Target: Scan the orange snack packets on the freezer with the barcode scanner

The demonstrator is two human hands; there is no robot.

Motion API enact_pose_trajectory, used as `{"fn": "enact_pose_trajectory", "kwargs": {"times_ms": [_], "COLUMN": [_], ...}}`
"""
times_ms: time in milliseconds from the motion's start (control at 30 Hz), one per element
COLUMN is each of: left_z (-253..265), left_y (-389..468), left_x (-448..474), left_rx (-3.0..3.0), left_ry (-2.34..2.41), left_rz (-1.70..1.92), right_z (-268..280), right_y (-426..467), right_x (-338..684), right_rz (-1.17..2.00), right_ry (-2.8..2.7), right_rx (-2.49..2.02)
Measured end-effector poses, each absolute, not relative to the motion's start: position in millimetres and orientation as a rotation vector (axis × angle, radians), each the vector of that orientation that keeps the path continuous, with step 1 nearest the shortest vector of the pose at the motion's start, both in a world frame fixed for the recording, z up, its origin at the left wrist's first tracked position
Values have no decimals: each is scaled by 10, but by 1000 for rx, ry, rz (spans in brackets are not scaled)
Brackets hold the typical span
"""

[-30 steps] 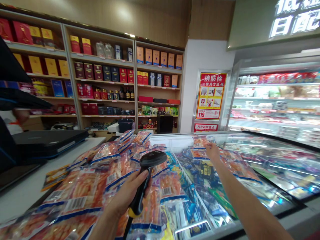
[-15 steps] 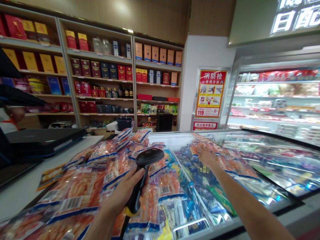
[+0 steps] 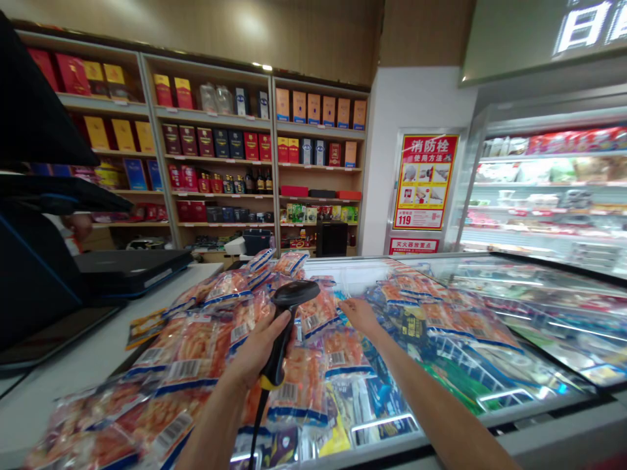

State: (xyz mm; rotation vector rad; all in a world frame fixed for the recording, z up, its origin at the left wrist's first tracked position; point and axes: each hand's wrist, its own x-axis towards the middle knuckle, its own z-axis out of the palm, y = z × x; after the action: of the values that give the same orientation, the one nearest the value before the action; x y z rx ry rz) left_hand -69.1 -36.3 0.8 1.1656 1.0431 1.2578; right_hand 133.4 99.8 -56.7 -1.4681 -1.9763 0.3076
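Observation:
My left hand [image 3: 262,343] is wrapped around the handle of a black and yellow handheld barcode scanner [image 3: 277,346]. The scanner's head points forward over a pile of clear food bags [image 3: 198,346] with orange-pink contents, blue edging and barcode labels. My right hand [image 3: 360,314] reaches left across the open freezer. Its bent fingers are at the right edge of one such food bag [image 3: 318,312], just right of the scanner head, and appear to pinch it; the fingertips are partly hidden. More of these bags [image 3: 443,313] lie in the freezer's right part.
The chest freezer [image 3: 343,264] has a wire divider and sliding glass lids [image 3: 548,294]. A counter [image 3: 29,405] with a black scale-like machine [image 3: 134,271] and dark screens stands left. Shelves of boxes [image 3: 235,143] line the back wall. A person's hand shows behind the machine.
My right hand has moved left from the bags in the freezer's right part to a bag beside the scanner. My left hand still holds the scanner. The view has turned slightly left.

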Motion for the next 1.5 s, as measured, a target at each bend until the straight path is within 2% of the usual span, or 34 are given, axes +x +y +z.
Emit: {"fn": "enact_pose_trajectory", "kwargs": {"times_ms": [233,400,633,1033,1500], "left_z": [79,33,-1,-6,37], "left_y": [-613,-784,-864,-784,-657], "left_x": [-896,-913,-695,-406,-485], "left_rx": [1207,1197,1242,1300,1257], "left_ry": [1147,1153,979,987,1085], "left_rz": [1312,1302,1245,1137,1319], "right_z": [-586,-569,-431,-443,-648], "right_y": [926,940,941,889,640], "right_x": [1037,1025,1341,1655,2498], "right_rz": [414,535,377,228,-111], "right_ry": [-1951,-1732,-1299,-1249,-1227], "right_rx": [-1362,-1231,-1229,-1358,-2036]}}
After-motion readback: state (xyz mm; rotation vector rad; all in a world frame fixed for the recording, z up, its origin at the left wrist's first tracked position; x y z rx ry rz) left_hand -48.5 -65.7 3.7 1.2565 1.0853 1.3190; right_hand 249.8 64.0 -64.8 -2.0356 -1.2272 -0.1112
